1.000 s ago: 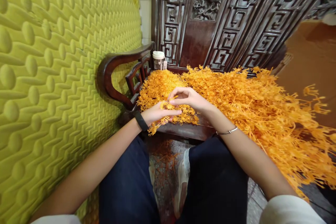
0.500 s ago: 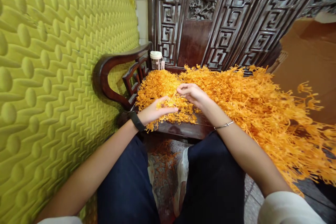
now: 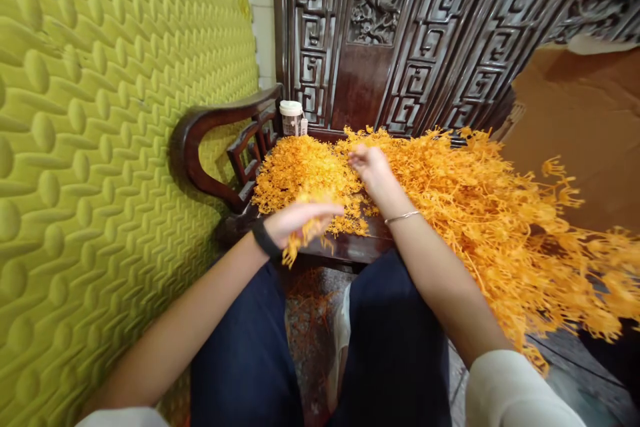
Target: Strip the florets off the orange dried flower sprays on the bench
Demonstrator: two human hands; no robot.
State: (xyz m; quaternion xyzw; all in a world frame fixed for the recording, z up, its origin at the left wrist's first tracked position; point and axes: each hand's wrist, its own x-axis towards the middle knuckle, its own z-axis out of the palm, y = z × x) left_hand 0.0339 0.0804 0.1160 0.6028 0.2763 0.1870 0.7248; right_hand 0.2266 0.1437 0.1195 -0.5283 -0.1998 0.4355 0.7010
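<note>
My left hand (image 3: 299, 217) is held over the front of a dark wooden seat (image 3: 345, 250), its fingers stretched forward. Orange artificial flower sprigs (image 3: 295, 250) hang from under its palm, gripped by the thumb side. Behind it lies a heap of short orange plastic sprigs (image 3: 300, 163). At the right edge of that heap is my right hand (image 3: 371, 165), its fingers curled together and blurred. Whatever they may pinch is hidden. To its right spreads a large pile of long-stemmed orange artificial flowers (image 3: 450, 193), reaching past my right forearm.
A lidded cup (image 3: 291, 118) stands at the back left corner of the seat, beside the curved armrest (image 3: 185, 140). Yellow textured padding (image 3: 125, 113) covers the left wall. Brown cardboard (image 3: 585, 107) is at the right. Orange scraps (image 3: 313, 297) litter the floor between my feet.
My left hand has turned palm downward, with the sprigs now hanging below it. My right hand has drawn away from the left and curled its fingers. The view has shifted slightly.
</note>
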